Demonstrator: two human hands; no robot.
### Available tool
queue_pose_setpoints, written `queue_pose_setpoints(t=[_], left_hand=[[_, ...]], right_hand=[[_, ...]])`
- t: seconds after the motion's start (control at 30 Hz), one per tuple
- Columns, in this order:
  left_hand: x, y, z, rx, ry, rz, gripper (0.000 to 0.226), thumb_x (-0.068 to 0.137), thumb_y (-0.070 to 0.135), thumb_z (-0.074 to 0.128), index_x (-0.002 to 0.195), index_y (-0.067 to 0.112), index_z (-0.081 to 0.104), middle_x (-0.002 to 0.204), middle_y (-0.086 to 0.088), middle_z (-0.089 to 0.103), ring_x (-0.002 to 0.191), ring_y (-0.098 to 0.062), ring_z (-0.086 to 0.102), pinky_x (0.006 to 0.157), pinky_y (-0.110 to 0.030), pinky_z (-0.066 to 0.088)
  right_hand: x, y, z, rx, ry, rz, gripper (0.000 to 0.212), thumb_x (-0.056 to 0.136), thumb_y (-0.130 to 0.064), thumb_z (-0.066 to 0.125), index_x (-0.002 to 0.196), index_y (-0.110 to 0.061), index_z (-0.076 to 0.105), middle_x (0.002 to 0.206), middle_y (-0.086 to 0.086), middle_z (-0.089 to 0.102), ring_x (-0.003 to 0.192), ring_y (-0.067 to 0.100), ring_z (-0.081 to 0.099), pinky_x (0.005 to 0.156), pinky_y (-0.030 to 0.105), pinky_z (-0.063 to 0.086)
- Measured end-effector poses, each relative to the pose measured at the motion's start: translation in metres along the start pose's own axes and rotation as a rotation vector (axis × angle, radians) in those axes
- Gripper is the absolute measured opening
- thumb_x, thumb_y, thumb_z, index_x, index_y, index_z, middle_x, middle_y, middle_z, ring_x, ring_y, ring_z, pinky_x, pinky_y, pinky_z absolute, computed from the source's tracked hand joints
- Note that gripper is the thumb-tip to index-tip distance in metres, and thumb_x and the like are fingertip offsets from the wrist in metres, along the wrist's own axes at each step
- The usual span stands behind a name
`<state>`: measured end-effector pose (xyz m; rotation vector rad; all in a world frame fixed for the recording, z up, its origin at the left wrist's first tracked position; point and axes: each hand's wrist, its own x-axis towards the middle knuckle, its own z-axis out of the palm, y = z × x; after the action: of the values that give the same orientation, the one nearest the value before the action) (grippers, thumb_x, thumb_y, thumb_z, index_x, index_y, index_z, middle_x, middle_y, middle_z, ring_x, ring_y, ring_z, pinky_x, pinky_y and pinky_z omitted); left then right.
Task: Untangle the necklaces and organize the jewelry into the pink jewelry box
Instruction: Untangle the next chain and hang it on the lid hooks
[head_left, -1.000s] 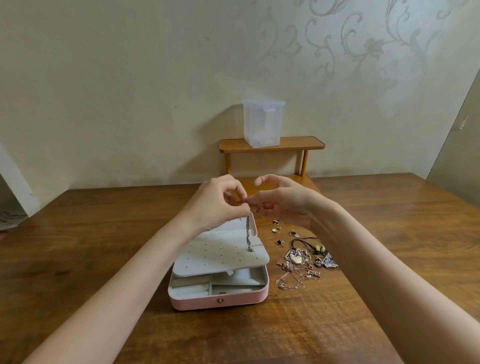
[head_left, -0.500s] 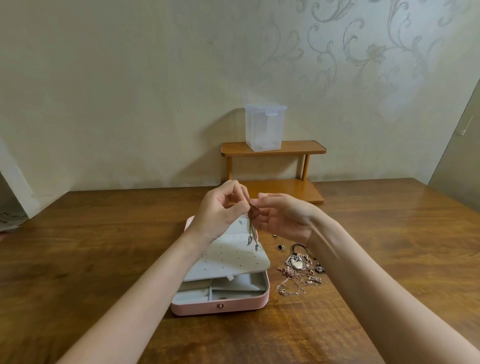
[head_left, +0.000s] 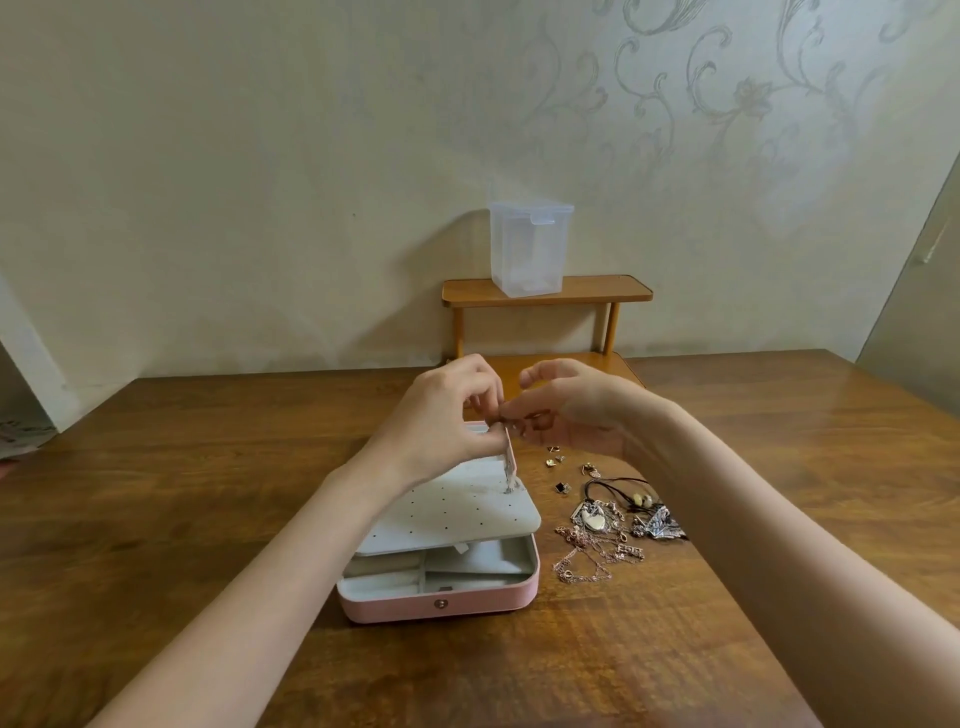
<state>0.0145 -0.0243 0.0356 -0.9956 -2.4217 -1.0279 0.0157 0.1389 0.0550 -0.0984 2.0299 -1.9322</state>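
We see both hands raised together above the back of the pink jewelry box (head_left: 441, 605), which sits open on the wooden desk (head_left: 156, 493). The left hand (head_left: 441, 415) has its fingers curled and pinches the top of a thin silver chain (head_left: 508, 467); the chain hangs straight down, and its lower end touches the white dotted tray (head_left: 441, 512) that lies tilted across the box. The right hand (head_left: 576, 410) meets the left at the same spot, thumb and fingertips curled in toward the chain's top, though we cannot tell how firmly it grips. Beneath the tray the box's pale compartments show at the front. Just right of the box lies a tangled heap of necklaces (head_left: 602, 535): rose-colored chains, a black cord, an oval pendant and a dark leaf-shaped piece. A few small earrings (head_left: 558, 470) are scattered on the desk between the heap and the right hand. At the back, a small wooden shelf (head_left: 545, 291) carries a clear plastic container (head_left: 530, 249).
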Motion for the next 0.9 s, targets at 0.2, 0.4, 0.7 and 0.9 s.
queue_pose_setpoints(t=[0.2,0.4,0.7,0.9], left_hand=[[-0.005,-0.001,0.0,-0.494,0.041,-0.145,0.027,0.076,0.005,0.071,0.059,0.021,0.058,0.091,0.013,0.056,0.082,0.0,0.054,0.075,-0.015,0.044],[-0.008,-0.006,0.011,-0.996,0.077,-0.288,0.016,0.059,0.024,0.073,0.056,0.022,0.057,0.08,0.011,0.059,0.075,-0.006,0.054,0.071,-0.018,0.048],[-0.004,0.001,-0.001,-0.168,0.205,0.051,0.009,0.072,0.015,0.067,0.074,0.017,0.059,0.084,0.007,0.061,0.076,-0.007,0.057,0.073,-0.022,0.049],[-0.003,0.008,-0.011,0.097,0.162,0.183,0.029,0.077,0.008,0.069,0.09,0.022,0.047,0.08,0.007,0.058,0.075,-0.013,0.051,0.066,-0.016,0.045]], right_hand=[[-0.003,0.006,-0.004,0.244,-0.178,0.019,0.011,0.078,0.0,0.059,0.073,-0.007,0.052,0.07,0.008,0.058,0.067,0.014,0.051,0.064,0.021,0.047],[-0.002,0.014,0.001,0.405,-0.247,-0.027,0.018,0.076,-0.003,0.066,0.074,-0.01,0.049,0.069,0.006,0.056,0.061,0.011,0.053,0.062,0.019,0.047],[-0.004,0.009,-0.004,0.315,-0.183,-0.013,0.003,0.076,-0.001,0.059,0.074,-0.003,0.06,0.072,0.01,0.056,0.065,0.014,0.052,0.063,0.021,0.048],[-0.002,0.003,-0.005,0.271,-0.169,0.003,0.004,0.077,0.0,0.06,0.081,0.0,0.06,0.072,0.009,0.057,0.063,0.012,0.052,0.062,0.02,0.047]])
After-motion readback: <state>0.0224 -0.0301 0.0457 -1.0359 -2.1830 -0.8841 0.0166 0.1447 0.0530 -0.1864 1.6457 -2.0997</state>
